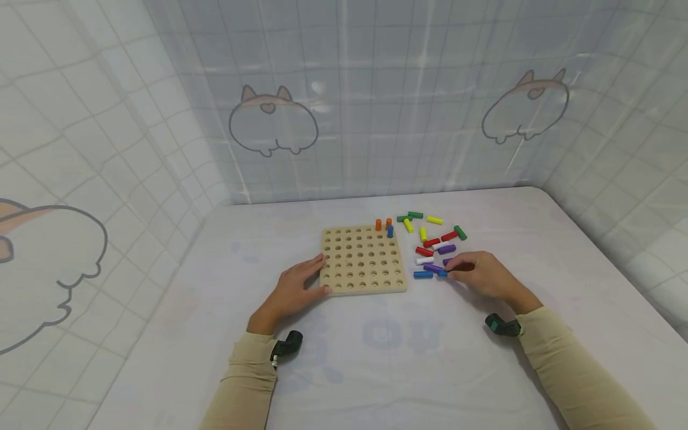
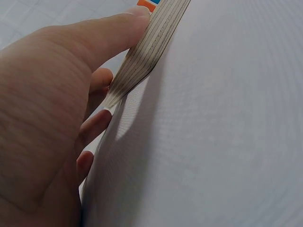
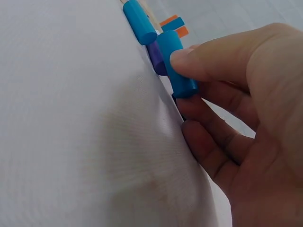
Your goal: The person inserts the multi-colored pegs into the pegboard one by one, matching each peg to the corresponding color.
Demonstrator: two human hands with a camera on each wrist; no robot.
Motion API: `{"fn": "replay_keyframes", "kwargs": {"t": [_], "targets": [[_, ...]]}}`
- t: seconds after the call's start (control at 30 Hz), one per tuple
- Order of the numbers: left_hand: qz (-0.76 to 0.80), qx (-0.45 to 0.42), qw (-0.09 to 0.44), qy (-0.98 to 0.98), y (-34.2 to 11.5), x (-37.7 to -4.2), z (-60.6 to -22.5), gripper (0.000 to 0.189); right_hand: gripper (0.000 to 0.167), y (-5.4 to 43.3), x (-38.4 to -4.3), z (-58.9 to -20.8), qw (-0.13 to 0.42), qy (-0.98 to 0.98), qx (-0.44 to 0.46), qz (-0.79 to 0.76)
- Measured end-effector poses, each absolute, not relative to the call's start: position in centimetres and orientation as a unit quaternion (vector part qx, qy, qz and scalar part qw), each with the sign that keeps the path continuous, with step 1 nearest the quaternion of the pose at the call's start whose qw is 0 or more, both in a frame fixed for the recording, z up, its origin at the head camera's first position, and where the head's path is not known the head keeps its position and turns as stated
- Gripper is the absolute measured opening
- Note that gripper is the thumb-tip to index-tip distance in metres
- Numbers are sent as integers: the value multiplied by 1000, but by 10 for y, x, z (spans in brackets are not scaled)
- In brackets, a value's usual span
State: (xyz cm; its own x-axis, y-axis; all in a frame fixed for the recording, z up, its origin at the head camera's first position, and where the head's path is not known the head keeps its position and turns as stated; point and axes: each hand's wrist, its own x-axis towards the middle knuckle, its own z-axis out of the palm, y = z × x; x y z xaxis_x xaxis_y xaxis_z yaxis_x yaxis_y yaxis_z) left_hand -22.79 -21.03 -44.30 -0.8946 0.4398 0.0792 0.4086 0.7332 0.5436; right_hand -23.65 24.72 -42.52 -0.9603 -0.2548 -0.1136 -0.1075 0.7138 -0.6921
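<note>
A square wooden pegboard (image 1: pixel 361 260) with rows of holes lies on the table. Two orange pegs (image 1: pixel 378 225) and a blue peg (image 1: pixel 390 232) stand upright at its far right corner. My left hand (image 1: pixel 294 289) touches the board's left side and near left corner, thumb and fingers spread; in the left wrist view the thumb (image 2: pixel 118 35) rests against the layered wooden edge (image 2: pixel 149 45). To the right of the board, my right hand (image 1: pixel 484 275) pinches a blue peg (image 3: pixel 174 59) among loose pegs. Another blue peg (image 1: pixel 423 275) lies beside it, near a purple peg (image 1: pixel 433 268).
Loose pegs lie right of the board: red (image 1: pixel 424 251), white (image 1: pixel 425 261), yellow (image 1: pixel 435 220) and green (image 1: pixel 460 232), several touching each other. A pale cloth (image 1: pixel 365 358) covers the table. A tiled-pattern curtain (image 1: pixel 400 107) hangs behind it.
</note>
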Motion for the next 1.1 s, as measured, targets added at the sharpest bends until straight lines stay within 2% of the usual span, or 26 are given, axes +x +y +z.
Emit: {"fn": "replay_keyframes", "kwargs": {"t": [0.3,0.57,0.77,1.1], "targets": [[286,232,16,930,-209,-228,-445,75,18,249,-241,-421,79,913,-86,-391],[284,237,13,929,-211,-228,-447,76,33,241,-253,-421,70,896,-63,-435],[286,238,17,928,-213,-228,-450,76,32,226,-266,-418,50,877,-67,-473],[286,235,16,929,-212,-231,-451,77,38,216,-278,-417,59,845,-49,-529]]}}
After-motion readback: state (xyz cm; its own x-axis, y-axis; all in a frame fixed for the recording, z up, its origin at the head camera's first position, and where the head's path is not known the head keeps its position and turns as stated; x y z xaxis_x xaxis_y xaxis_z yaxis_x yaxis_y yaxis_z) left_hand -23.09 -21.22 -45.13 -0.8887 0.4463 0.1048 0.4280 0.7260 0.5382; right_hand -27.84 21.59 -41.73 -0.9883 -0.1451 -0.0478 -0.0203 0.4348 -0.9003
